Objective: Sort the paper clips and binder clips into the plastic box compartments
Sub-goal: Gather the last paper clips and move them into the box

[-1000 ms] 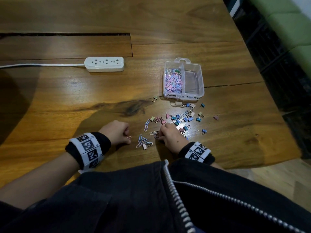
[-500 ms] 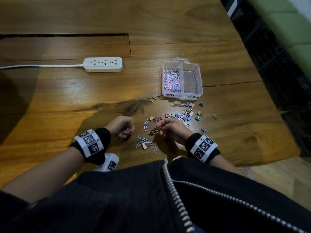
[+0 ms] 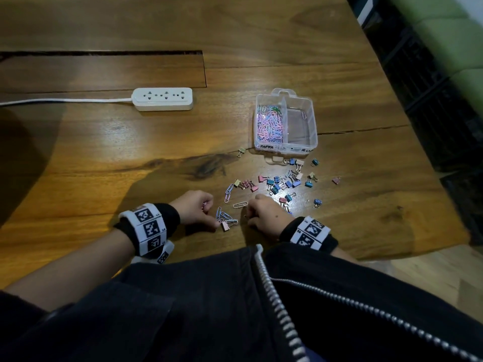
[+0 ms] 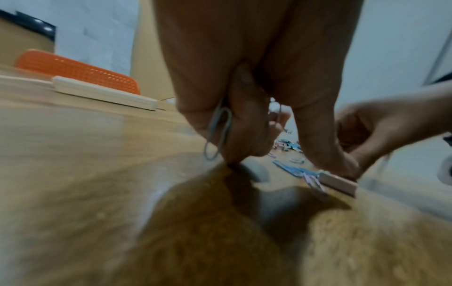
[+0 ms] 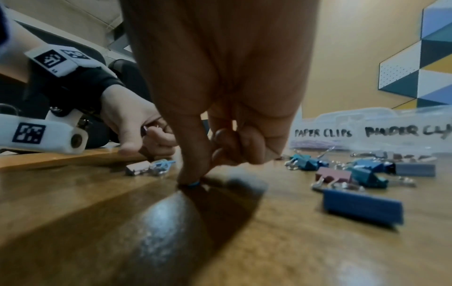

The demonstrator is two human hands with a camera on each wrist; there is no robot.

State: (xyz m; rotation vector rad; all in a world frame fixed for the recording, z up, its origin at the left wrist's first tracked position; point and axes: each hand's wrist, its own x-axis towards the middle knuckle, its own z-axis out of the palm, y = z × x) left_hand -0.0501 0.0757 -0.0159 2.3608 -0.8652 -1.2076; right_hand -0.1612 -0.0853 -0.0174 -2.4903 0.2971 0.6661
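Wooden counter [image 3: 130, 158]: right hand [image 3: 264, 215] dropped back since half-second ago, pinning blue paper clip [image 5: 193, 183]; left hand [image 3: 193, 210] holds gathered clips. Box [image 3: 312, 126] at 12 o'clock; binder side nearly unfilled.

A glossy brown wooden counter [image 3: 130, 152] is reflecting overhead light; a geometric blue, yellow and white wall panel [image 5: 420, 63] is hanging beyond.

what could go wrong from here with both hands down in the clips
1. The left hand already holds a paper clip in curled fingers while reaching for more; it might slip out.
2. A pink binder clip lies against the loose paper clips, so it could get scooped up with them and land in the wrong side of the box.
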